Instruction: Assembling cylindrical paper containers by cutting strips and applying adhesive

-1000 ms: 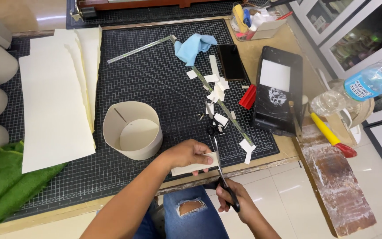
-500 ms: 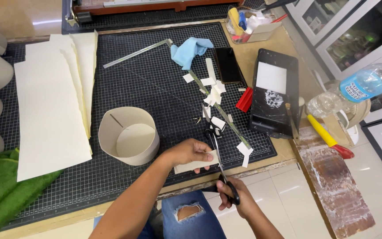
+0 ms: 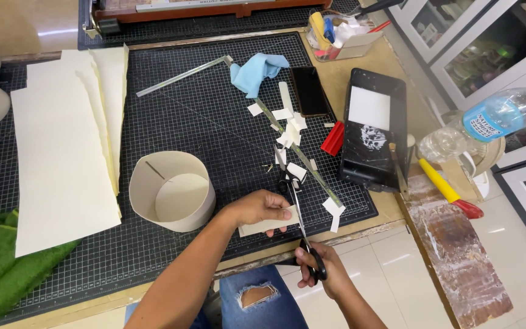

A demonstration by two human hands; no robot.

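Observation:
My left hand (image 3: pixel 260 207) holds a small cream paper strip (image 3: pixel 268 224) at the front edge of the black cutting mat (image 3: pixel 202 122). My right hand (image 3: pixel 322 268) grips the handles of black scissors (image 3: pixel 299 210), whose blades point away from me and lie across the strip beside my left fingers. Several small cut paper pieces (image 3: pixel 290 128) lie scattered on the mat beyond the scissors, along a metal ruler (image 3: pixel 299 155).
A cream paper ring (image 3: pixel 171 190) stands left of my hands. Large cream sheets (image 3: pixel 62 140) lie at the left, green cloth (image 3: pixel 1 268) below them. A blue cloth (image 3: pixel 257 70), phone (image 3: pixel 309 91), red cutter (image 3: pixel 333 139), black paint tray (image 3: pixel 372 134) and water bottle (image 3: pixel 494 119) sit right.
My hands, strip and scissors stay in nearly the same pose at the mat's front edge. The view has shifted slightly.

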